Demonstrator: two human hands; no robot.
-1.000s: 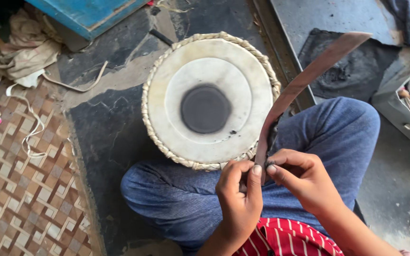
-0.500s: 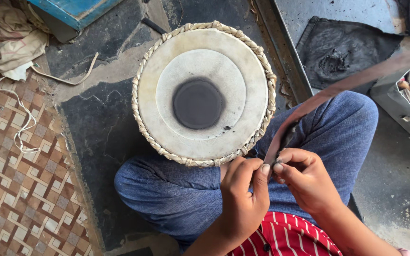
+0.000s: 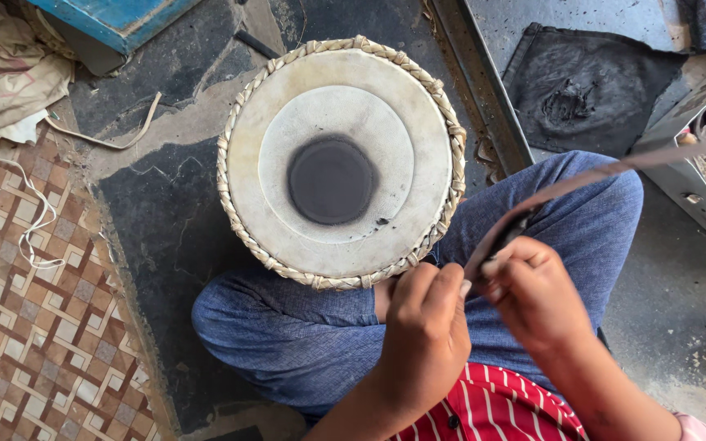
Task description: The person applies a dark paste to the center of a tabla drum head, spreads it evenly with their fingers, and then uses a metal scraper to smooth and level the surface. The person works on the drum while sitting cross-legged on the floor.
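A long brown leather strap (image 3: 582, 181) runs from the person's lap up toward the right edge of the view, blurred along its far part. Both hands pinch its near end: the left hand (image 3: 425, 331) closes fingers beside it, the right hand (image 3: 537, 294) grips it between thumb and fingers. Just ahead, between blue-trousered knees, stands a round drum (image 3: 341, 163) with a pale skin, a dark centre patch and a braided rim, on the dark floor (image 3: 157, 229).

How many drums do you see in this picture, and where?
1. A single drum, with a pale skin, a dark round patch in the middle and a braided rim, stands on the floor in front of the person's knees. Beyond the picture's edges, others may be hidden.
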